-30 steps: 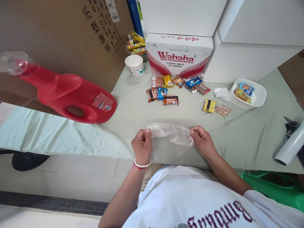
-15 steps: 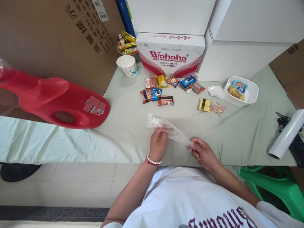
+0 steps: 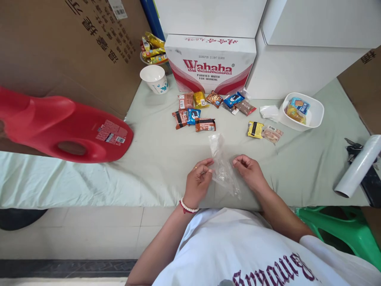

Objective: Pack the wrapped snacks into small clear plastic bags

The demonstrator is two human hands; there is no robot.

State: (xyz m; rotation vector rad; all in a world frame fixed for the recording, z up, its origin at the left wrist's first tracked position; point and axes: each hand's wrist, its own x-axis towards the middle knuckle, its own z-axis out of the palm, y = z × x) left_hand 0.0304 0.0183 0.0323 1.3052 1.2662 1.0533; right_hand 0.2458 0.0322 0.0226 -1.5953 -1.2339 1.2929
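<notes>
A crumpled clear plastic bag [image 3: 222, 169] stretches between my hands above the front of the cloth-covered table. My left hand [image 3: 199, 182] has its left edge between thumb and fingers. Just off the bag's right side, my right hand [image 3: 249, 170] is closed with its fingertips together; whether a fold of film is in them I cannot make out. Beyond the hands lie several small wrapped snacks, among them a brown packet [image 3: 205, 124], a blue packet [image 3: 193, 116] and, further right, a yellow packet [image 3: 255, 129] beside a pale pink packet [image 3: 272, 134].
A white tub [image 3: 317, 115] with packets inside stands right, near a crumpled white wrapper [image 3: 268, 113]. A paper cup [image 3: 156, 81] and a Wahaha box [image 3: 208, 65] are behind. The big red jug [image 3: 89, 131] is left; a white film roll [image 3: 357, 169] lies right.
My right hand has let go of the bag's lower right end and moved up and slightly left. The bag has turned steeper, its lower end now loose. My left hand's fingers have spread somewhat.
</notes>
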